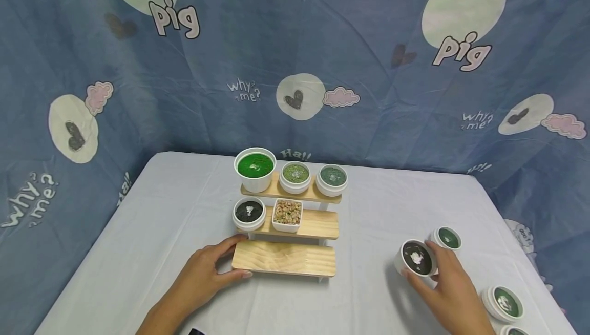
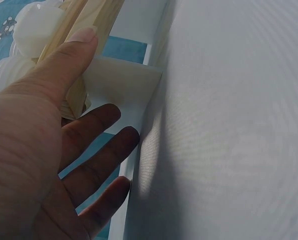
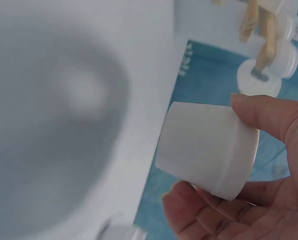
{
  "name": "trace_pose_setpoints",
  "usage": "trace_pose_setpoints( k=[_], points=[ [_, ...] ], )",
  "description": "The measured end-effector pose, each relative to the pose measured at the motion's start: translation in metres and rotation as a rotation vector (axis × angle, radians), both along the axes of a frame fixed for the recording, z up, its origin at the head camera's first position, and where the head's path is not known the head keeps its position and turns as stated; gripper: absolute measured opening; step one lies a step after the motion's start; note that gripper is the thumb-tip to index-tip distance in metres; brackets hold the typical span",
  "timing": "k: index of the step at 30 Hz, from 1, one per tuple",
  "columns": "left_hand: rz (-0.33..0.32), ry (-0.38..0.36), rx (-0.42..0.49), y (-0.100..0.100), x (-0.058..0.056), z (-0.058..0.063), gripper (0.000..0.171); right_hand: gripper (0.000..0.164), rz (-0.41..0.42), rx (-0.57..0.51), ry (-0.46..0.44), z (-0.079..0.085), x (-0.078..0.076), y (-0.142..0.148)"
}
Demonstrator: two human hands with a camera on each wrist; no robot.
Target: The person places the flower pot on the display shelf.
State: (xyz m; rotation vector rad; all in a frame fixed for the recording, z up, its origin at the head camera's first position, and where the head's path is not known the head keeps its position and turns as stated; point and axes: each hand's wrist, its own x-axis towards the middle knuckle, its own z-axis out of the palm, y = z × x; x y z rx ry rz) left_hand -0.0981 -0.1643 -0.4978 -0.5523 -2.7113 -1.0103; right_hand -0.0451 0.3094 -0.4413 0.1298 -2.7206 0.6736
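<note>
My right hand holds a small white cup above the table, pinched between thumb and fingers. Its filling is dark, with a white dab on top. From the right wrist camera, that cup's smooth white side shows. At the left end of a three-step wooden rack, my left hand grips the lowest board, thumb along the front edge and index finger at the back. In the left wrist view the other fingers hang spread beside the white rack support. Nothing stands on that lowest board.
The middle step bears a dark-filled cup and a square dish of chopped bits. Above them stand a larger green-filled tub and two round cups, one beside another. Several green-filled cups, including one, line the right side.
</note>
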Motion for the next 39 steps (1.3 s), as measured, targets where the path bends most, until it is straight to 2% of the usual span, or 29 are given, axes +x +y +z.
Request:
trace_pose_setpoints(
  k=[11,16,27,32,39],
  points=[
    [-0.002,-0.011,-0.003,-0.002,-0.001,-0.001,0.071,0.074,0.077,-0.024,0.046,0.022,-0.012,-0.044],
    [-0.003,-0.012,-0.001,-0.002,-0.001,-0.001,0.071,0.076,0.106,-0.056,0.053,0.03,-0.018,-0.058],
    [0.002,-0.032,0.001,0.0,0.002,0.005,0.071,0.079,0.202,-0.148,0.135,0.048,-0.03,-0.086],
    [-0.004,-0.02,0.002,-0.001,0.001,0.004,0.071,0.08,0.242,-0.17,0.133,0.053,-0.037,-0.101],
    [-0.001,-0.01,0.003,0.0,0.001,0.002,0.071,0.08,0.269,-0.178,0.082,0.054,-0.047,-0.117]
  ],
)
